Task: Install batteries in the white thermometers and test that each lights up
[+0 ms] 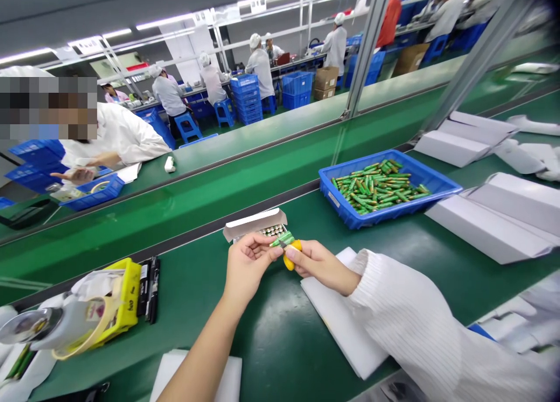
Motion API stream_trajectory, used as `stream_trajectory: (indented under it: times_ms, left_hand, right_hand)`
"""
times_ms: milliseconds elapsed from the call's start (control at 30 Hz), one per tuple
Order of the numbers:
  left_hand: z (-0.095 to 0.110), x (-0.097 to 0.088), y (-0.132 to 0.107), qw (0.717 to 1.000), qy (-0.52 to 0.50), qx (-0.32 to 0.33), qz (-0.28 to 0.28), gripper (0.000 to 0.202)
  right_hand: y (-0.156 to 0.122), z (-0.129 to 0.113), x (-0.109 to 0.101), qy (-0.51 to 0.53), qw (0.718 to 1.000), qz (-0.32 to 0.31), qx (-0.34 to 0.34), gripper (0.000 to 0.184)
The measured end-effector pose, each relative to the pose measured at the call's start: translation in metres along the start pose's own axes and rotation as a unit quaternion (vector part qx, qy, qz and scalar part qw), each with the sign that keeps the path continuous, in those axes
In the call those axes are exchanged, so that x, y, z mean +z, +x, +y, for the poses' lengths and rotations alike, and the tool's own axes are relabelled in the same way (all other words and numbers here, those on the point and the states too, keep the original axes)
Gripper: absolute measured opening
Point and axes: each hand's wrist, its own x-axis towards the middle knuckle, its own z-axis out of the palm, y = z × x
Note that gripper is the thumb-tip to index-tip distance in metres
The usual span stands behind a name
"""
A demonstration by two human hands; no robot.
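Note:
Green batteries are pinched between the fingers of my left hand, over the green worktable. My right hand is closed on small yellow-handled scissors, with their short dark tip against the batteries; the fingers partly cover both. Just behind my hands, a white cardboard box with a raised flap holds several batteries standing on end, their metal ends up. Farther right, a blue tray is heaped with loose green batteries.
White foam sheets lie below my right forearm, with another white stack near my left. Folded white boxes line the right side. A yellow basket and black markers sit left. Across the divider, a co-worker sits.

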Motion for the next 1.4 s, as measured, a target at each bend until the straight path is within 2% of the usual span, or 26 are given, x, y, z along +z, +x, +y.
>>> stream_trajectory:
  times_ms: [67,200,267,333,400,500,600,667,700,733,767,800,900,967,1000,1033,1067,1200,1300,1400]
  left_hand:
    - [0.003,-0.002,-0.001,0.999,0.048,0.004,0.008,0.017]
    - [0.008,-0.008,-0.004,0.984,0.171,0.022,-0.032,0.009]
    - [0.007,-0.006,-0.008,0.976,0.212,0.049,-0.029,0.01]
    - [0.004,-0.002,-0.011,0.962,0.253,0.103,-0.005,0.011]
    - [0.0,0.003,-0.015,0.938,0.297,0.18,0.002,0.01]
    - [-0.003,0.007,-0.016,0.91,0.319,0.262,-0.03,0.012]
    - [0.0,0.004,-0.012,0.93,0.282,0.231,-0.036,0.013]
    - [0.002,-0.003,-0.007,0.948,0.254,0.192,0.021,0.009]
    - [0.001,-0.008,-0.004,0.95,0.248,0.18,0.06,0.007]
    - [0.0,-0.013,-0.001,0.946,0.252,0.178,0.095,0.007]
    - [-0.002,-0.018,0.002,0.935,0.28,0.185,0.117,0.011]
    - [-0.006,-0.023,0.005,0.917,0.326,0.195,0.123,0.014]
    - [-0.018,-0.034,0.012,0.849,0.477,0.219,0.067,0.01]
    - [-0.023,-0.037,0.015,0.821,0.527,0.22,0.019,0.009]
    - [-0.024,-0.038,0.016,0.814,0.538,0.217,0.002,0.01]
    - [-0.023,-0.038,0.017,0.805,0.552,0.215,-0.012,0.011]
    - [-0.022,-0.038,0.018,0.797,0.565,0.213,-0.026,0.011]
    - [-0.02,-0.036,0.02,0.773,0.6,0.202,-0.05,0.011]
    - [-0.025,-0.034,0.021,0.761,0.619,0.194,-0.008,0.015]
    - [-0.032,-0.033,0.02,0.747,0.635,0.192,0.032,0.021]
  right_hand:
    - [0.001,-0.002,-0.006,0.011,1.0,0.026,-0.008,0.047]
    - [0.005,-0.01,-0.03,0.045,0.983,0.159,-0.076,0.049]
    - [0.006,-0.011,-0.036,0.048,0.975,0.195,-0.098,0.05]
    - [0.007,-0.008,-0.033,0.041,0.982,0.165,-0.081,0.046]
    - [0.007,-0.005,-0.024,0.033,0.993,0.104,-0.045,0.043]
    - [0.005,-0.002,-0.013,0.036,0.997,0.059,-0.018,0.038]
    - [0.002,-0.005,-0.013,0.047,0.997,0.058,-0.002,0.037]
    - [0.002,-0.009,-0.016,0.012,0.998,0.066,0.003,0.036]
    - [0.002,-0.012,-0.02,-0.041,0.995,0.095,-0.012,0.035]
    - [0.002,-0.015,-0.025,-0.113,0.982,0.146,-0.039,0.033]
    - [0.001,-0.018,-0.033,-0.19,0.956,0.212,-0.074,0.03]
    - [0.001,-0.021,-0.042,-0.254,0.918,0.285,-0.109,0.028]
    - [-0.004,-0.028,-0.079,-0.377,0.779,0.476,-0.157,0.025]
    - [-0.007,-0.027,-0.102,-0.441,0.704,0.534,-0.157,0.028]
    - [-0.008,-0.025,-0.11,-0.471,0.678,0.543,-0.157,0.027]
    - [-0.008,-0.023,-0.115,-0.491,0.665,0.541,-0.158,0.025]
    - [-0.007,-0.02,-0.117,-0.499,0.665,0.532,-0.161,0.023]
    - [-0.003,-0.011,-0.108,-0.5,0.688,0.497,-0.172,0.019]
    - [-0.001,-0.009,-0.099,-0.501,0.705,0.472,-0.172,0.015]
    - [0.0,-0.008,-0.096,-0.503,0.708,0.466,-0.171,0.014]
